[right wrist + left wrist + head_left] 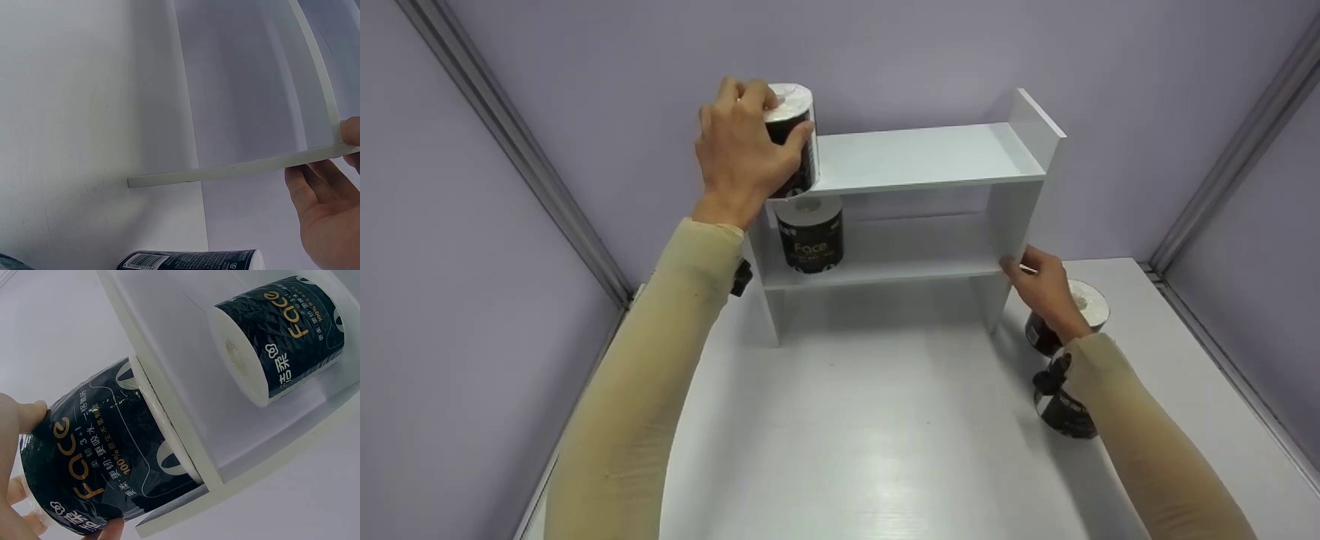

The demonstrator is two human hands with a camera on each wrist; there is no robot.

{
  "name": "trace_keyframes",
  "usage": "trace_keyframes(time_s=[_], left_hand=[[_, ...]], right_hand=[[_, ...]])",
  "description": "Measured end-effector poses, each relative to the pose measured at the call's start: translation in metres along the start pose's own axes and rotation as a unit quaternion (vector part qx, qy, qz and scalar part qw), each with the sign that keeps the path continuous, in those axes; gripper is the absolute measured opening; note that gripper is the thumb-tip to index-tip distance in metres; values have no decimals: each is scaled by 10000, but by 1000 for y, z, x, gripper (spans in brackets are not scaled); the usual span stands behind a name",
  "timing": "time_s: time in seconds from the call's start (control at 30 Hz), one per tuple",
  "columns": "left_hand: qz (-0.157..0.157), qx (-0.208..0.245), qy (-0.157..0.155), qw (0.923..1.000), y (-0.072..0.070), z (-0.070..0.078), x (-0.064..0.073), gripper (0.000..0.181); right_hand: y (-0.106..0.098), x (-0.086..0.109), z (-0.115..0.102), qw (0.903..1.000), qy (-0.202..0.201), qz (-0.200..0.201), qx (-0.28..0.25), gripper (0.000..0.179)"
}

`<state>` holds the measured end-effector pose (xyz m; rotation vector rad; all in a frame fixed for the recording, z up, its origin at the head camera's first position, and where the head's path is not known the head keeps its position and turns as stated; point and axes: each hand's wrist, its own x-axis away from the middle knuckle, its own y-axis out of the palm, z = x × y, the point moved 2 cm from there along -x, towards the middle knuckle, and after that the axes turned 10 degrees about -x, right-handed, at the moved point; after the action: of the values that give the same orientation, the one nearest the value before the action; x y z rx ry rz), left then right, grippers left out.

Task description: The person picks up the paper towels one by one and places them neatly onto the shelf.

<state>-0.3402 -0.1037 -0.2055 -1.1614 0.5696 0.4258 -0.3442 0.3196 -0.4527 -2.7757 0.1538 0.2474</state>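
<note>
At twelve o'clock the shelf unit (915, 244) is standing on the table (885, 420)! From its centre, the upper roll (802, 165) is showing at ten, in the left hand (742, 154); the lower roll (812, 244) is resting inside, at nine. Outside, the far roll (1093, 306) is sitting at four, just beside the right hand (1044, 289); the near roll (1063, 412), at five.

The held paper roll (109, 447) is showing black sides, golden and white letters, and a white end. The shelf unit (922, 159) and the tabletop (862, 420) are looking white. The wall (900, 45) is appearing pale purple, the left sleeve (641, 390) plain beige.
</note>
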Motion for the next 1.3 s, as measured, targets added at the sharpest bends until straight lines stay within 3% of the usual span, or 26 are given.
trace_keyframes(time_s=[0.67, 1.03, 1.3], left_hand=[[69, -86, 78, 9999, 3, -5, -1, 51], [78, -106, 302, 9995, 1, -5, 7, 53], [594, -196, 724, 9954, -2, -6, 17, 43]], right_hand=[[3, -1, -5, 10000, -88, -30, 6, 53], [0, 0, -2, 9999, -44, -81, -79, 55], [0, 3, 1, 9998, -151, -109, -120, 57]])
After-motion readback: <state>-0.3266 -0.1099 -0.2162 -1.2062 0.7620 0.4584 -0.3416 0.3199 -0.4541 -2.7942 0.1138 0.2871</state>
